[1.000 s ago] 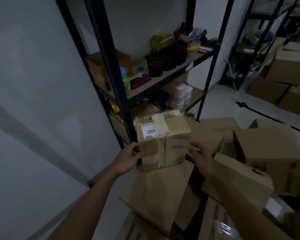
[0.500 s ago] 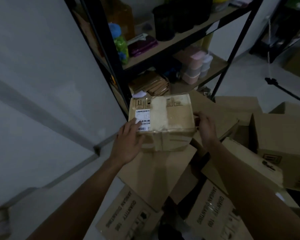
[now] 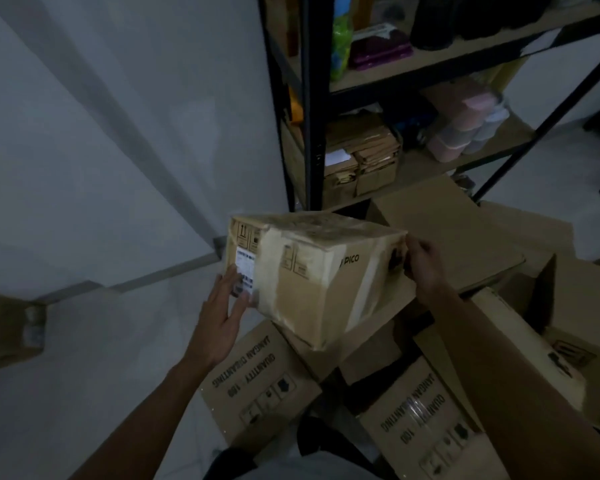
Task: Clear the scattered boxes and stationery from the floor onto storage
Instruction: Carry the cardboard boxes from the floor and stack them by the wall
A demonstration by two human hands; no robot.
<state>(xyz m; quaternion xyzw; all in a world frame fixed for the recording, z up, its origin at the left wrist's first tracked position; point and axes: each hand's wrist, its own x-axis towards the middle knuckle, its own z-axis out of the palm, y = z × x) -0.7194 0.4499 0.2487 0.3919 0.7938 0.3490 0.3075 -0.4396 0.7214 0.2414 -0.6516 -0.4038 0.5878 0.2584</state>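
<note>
A taped cardboard box (image 3: 312,271) with a white shipping label is held between my two hands, tilted, above a pile of cartons. My left hand (image 3: 224,306) presses flat against its left labelled face with straight fingers. My right hand (image 3: 421,268) grips its right end, fingers curled round the edge. The black metal shelf rack (image 3: 309,109) stands just behind the box.
Several cardboard cartons (image 3: 257,382) lie piled on the floor below and to the right, one marked QUANTITY 100 (image 3: 416,420). The shelves hold brown paper packets (image 3: 364,157), plastic containers (image 3: 465,129) and a purple case (image 3: 378,53). A white wall is at left.
The box has been lifted and turned so its long side faces me. The camera has tipped further down and closer to the rack. My left hand now lies flat on the label face.
</note>
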